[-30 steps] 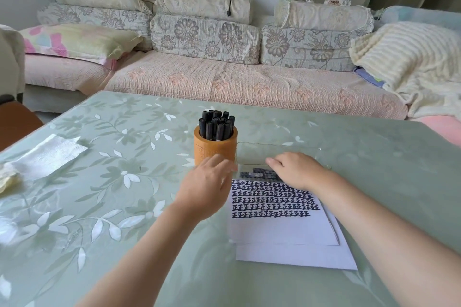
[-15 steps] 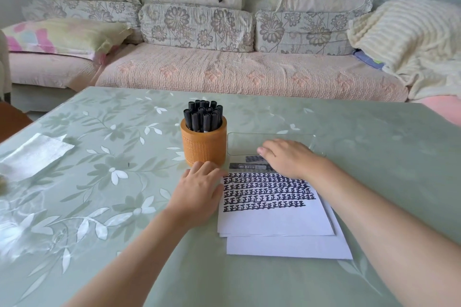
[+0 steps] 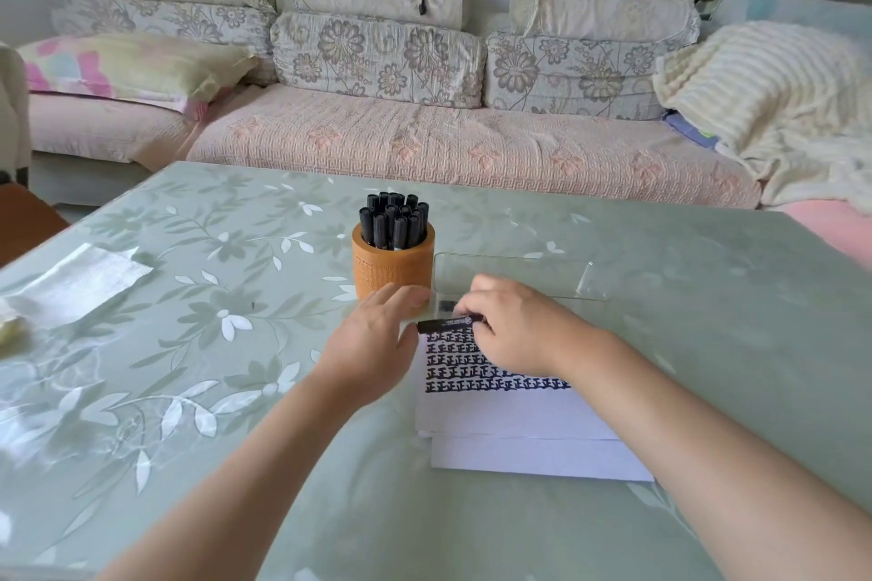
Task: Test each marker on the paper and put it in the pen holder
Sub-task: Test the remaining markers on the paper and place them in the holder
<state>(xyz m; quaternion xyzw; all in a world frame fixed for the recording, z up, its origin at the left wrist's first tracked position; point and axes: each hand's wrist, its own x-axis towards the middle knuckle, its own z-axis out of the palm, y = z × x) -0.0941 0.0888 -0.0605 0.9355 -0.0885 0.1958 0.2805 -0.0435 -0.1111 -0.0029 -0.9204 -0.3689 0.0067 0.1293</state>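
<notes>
While I watch through the head camera, the grip of my right hand (image 3: 514,326) is curled round a marker (image 3: 448,324), pinching it so that it lies about level, just above the far edge of the paper (image 3: 509,410). The marker's free end points left, toward my left hand (image 3: 377,340). That hand's grip is spread, fingers fairly straight, palm down over the counter (image 3: 188,392), with the fingertips (image 3: 415,295) right at the foot of the holder (image 3: 392,269). I cannot tell whether its thumb touches the marker's end or only comes close. The holder, orange and round, stands upright just beyond the left hand and is packed with capped markers (image 3: 394,222), caps up. Beside it on the right lies a clear tray (image 3: 519,271), its near edge hidden by my right hand. The paper is a small stack of white sheets, the top one carrying rows of black marks across its upper part; my right wrist lies over its right side. Well off to the left, a white tissue (image 3: 80,283) lies flat on the counter. Beyond the counter runs a sofa (image 3: 424,146) with flowered cushions and a cream blanket (image 3: 774,99) at its right end.
</notes>
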